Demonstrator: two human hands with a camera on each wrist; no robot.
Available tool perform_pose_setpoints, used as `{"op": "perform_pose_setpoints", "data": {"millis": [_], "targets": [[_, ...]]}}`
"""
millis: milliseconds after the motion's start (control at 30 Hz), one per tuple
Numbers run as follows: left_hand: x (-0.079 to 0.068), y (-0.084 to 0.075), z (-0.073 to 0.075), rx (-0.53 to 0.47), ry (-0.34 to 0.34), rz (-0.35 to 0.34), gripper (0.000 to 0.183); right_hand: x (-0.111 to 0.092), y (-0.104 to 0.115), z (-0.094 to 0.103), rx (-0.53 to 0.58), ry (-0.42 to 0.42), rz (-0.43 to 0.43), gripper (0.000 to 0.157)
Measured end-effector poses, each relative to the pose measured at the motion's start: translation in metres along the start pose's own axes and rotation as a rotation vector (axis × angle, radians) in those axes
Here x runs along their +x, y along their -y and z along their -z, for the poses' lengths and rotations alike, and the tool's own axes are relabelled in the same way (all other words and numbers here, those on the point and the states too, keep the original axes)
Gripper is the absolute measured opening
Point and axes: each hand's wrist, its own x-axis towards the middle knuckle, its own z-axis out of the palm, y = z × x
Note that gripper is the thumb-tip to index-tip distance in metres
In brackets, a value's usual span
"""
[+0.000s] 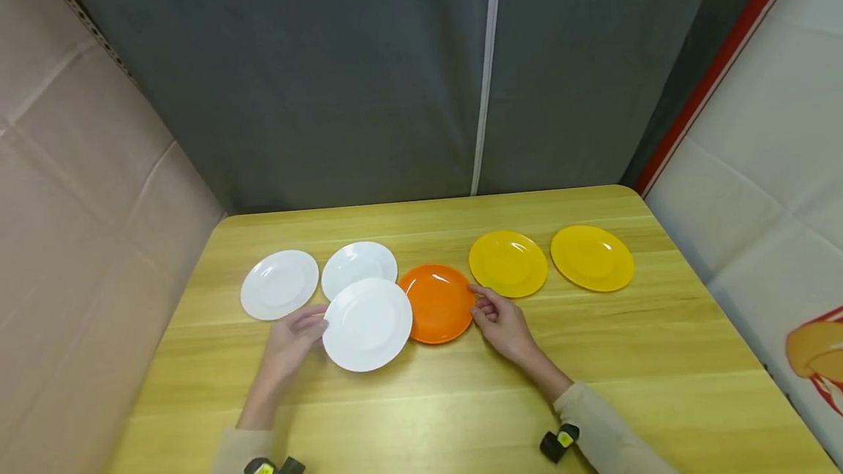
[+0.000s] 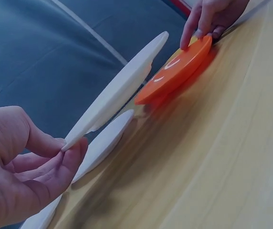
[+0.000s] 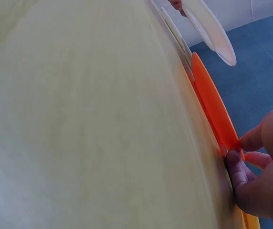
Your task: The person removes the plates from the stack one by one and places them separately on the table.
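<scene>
My left hand (image 1: 290, 346) pinches the near-left rim of a white plate (image 1: 367, 326) between thumb and fingers. In the left wrist view this held plate (image 2: 120, 88) is tilted and lifted clear of the table. At the middle, my right hand (image 1: 506, 326) pinches the right rim of an orange plate (image 1: 437, 306), thumb and fingers at its edge in the right wrist view. The orange plate (image 3: 215, 107) is low, close to the table top. Part of its left rim lies behind the held white plate in the head view.
Two more white plates lie on the wooden table (image 1: 421, 415): one at far left (image 1: 279, 285), one partly covered from view (image 1: 358, 263). Two yellow plates lie to the right, a nearer one (image 1: 508, 263) and an outer one (image 1: 593, 258). A dark grey curtain (image 1: 329, 79) stands behind the table.
</scene>
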Motion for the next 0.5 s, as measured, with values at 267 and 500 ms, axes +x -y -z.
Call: {"op": "perform_pose_setpoints", "data": {"millis": [267, 500], "targets": [[-0.006, 0.013, 0.021, 0.197, -0.039, -0.034, 0.032, 0.000, -0.001, 0.000, -0.006, 0.008, 0.001, 0.039], [-0.008, 0.020, 0.029, 0.271, -0.050, -0.033, 0.030, 0.000, -0.001, -0.001, -0.005, 0.005, 0.008, 0.039]]}}
